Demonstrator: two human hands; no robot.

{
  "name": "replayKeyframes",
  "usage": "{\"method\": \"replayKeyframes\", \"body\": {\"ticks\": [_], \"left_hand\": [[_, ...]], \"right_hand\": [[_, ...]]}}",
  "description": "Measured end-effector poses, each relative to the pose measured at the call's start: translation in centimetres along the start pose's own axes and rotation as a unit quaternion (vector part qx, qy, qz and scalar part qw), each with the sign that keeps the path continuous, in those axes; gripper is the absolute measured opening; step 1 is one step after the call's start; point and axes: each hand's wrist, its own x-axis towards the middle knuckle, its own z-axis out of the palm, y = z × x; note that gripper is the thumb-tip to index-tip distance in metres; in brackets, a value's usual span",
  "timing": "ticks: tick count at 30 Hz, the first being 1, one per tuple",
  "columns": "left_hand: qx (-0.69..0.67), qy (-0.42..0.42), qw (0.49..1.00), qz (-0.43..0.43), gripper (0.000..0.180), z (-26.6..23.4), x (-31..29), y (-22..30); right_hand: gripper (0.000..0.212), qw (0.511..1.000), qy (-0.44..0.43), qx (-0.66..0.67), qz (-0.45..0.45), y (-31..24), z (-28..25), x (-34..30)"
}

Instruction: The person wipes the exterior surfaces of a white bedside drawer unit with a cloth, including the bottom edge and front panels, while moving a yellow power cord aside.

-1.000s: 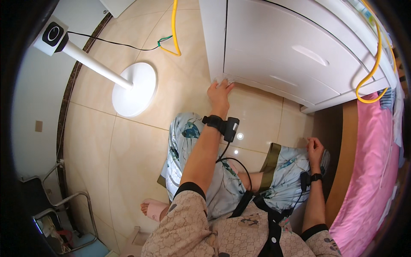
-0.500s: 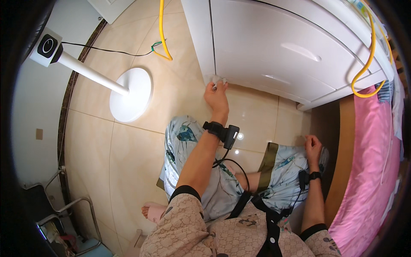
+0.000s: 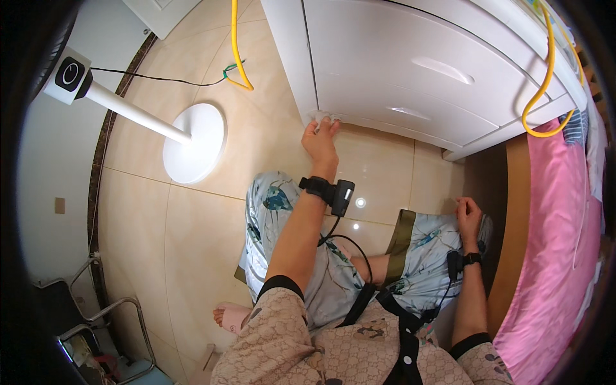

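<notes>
Along the floor's upper right edge [image 3: 428, 168], a white cabinet [image 3: 391, 70] is standing. Beside patterned trousers [image 3: 428, 239], the right hand [image 3: 469, 217] is curling its fingers loosely; whether it is holding anything cannot be told. The left hand [image 3: 319, 142] is pinching a crumpled white wad [image 3: 316, 117] with bent fingertips, at the cabinet's lower left corner.

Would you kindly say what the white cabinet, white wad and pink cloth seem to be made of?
White cabinet: probably painted or laminated board, from its smooth, glossy faces.
White wad in the left hand: crumpled, perhaps tissue, cloth or film; too small to tell.
Pink cloth: likely satiny fabric, given its shiny folds.
</notes>
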Motion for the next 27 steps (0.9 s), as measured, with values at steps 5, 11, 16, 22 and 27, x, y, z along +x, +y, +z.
{"method": "replayKeyframes", "body": {"ticks": [5, 11, 16, 22, 27], "left_hand": [[-0.011, -0.019, 1.0, 0.014, 0.013, 0.9, -1.2, -1.9], [-0.02, -0.034, 0.993, -0.109, 0.016, 1.9, -1.1, -1.0], [-0.018, -0.024, 0.997, -0.07, 0.018, -0.8, 1.4, 0.1], [-0.02, -0.085, 0.99, -0.114, 0.011, 2.0, -1.3, -0.8], [-0.015, -0.042, 0.99, -0.134, 0.011, 1.5, -0.3, -0.1]], "right_hand": [[0.02, 1.0, -0.006, 0.016, -0.021, 0.6, 0.2, 0.3], [0.02, 1.0, 0.004, 0.001, -0.014, 0.9, -0.1, 0.1], [0.02, 1.0, -0.009, 0.029, 0.006, -0.5, 0.5, -0.1], [0.021, 0.999, -0.001, 0.034, -0.014, 0.2, 0.5, 0.1], [0.021, 1.0, 0.008, 0.027, -0.007, 1.5, -0.1, 0.1]]}}
